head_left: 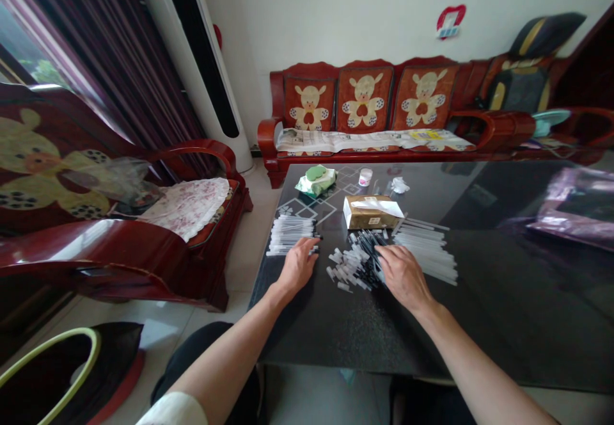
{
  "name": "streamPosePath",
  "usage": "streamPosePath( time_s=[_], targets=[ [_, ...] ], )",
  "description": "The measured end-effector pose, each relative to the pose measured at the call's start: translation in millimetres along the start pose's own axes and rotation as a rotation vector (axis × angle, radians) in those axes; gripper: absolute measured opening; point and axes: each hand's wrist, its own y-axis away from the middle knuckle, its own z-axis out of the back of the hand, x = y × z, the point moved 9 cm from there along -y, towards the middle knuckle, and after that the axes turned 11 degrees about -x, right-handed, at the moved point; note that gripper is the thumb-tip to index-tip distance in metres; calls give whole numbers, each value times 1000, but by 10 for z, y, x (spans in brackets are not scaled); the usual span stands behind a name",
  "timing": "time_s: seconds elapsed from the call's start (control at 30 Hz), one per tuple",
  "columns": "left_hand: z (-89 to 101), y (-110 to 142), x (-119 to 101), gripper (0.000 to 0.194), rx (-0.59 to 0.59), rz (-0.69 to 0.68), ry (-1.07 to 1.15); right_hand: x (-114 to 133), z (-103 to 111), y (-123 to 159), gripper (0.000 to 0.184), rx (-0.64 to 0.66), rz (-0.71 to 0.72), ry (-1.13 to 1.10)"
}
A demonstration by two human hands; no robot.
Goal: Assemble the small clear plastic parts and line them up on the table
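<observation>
My left hand (298, 265) rests at the right-hand ends of a row of whitish pen-like tubes (288, 233) with dark tips. Its fingers are stretched out and slightly apart. My right hand (405, 278) reaches over a heap of thin black pen refills (369, 252), fingers extended and fingertips touching the heap; no held piece can be made out. Short translucent caps (343, 265) lie loose at the heap's left side. Beyond my right hand, several clear empty-looking tubes (426, 249) lie side by side, partly hidden by that hand.
A gold tissue box (369, 219) stands just behind the heap on the dark glossy table (336, 342). Farther back are a green wipes pack (316, 180), a small white jar (365, 177) and crumpled tissue (400, 185). Purple shiny plastic (575, 210) lies at right.
</observation>
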Motion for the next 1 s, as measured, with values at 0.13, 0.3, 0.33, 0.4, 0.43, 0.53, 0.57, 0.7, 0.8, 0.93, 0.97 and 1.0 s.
streamPosePath(
  time_s=[0.13, 0.3, 0.33, 0.4, 0.43, 0.53, 0.57, 0.7, 0.8, 0.93, 0.97, 1.0],
  targets=[
    [186, -49, 243, 22, 63, 39, -304, 95, 60, 8, 32, -10, -19, -36],
    [136, 16, 334, 14, 184, 37, -497, 113, 106, -15, 32, -16, -54, -28],
    [111, 26, 322, 13, 195, 21, -506, 123, 112, -21, 32, -12, -60, -27],
    [59, 41, 303, 12, 211, -9, -516, 158, 117, -29, 32, -1, -66, -27],
    [33, 50, 299, 11, 219, -17, -520, 185, 114, -31, 31, 6, -65, -30],
    [-53, 90, 257, 9, 248, -32, -507, 290, 76, -20, 29, 36, -61, -48],
    [-80, 107, 210, 8, 252, -44, -487, 328, 52, -11, 29, 54, -71, -62],
    [-141, 190, -192, 11, 217, -177, -352, 479, -98, 51, 26, 202, -176, -172],
    [-162, 278, -532, 20, 219, -299, -275, 567, -193, 97, 31, 321, -250, -278],
    [-156, 352, -774, 20, 228, -409, -250, 571, -373, 220, 38, 495, -422, -571],
    [-146, 355, -795, 20, 222, -421, -249, 562, -428, 264, 37, 537, -474, -643],
    [-128, 351, -807, 19, 211, -427, -243, 550, -480, 308, 36, 572, -526, -701]
  ],
)
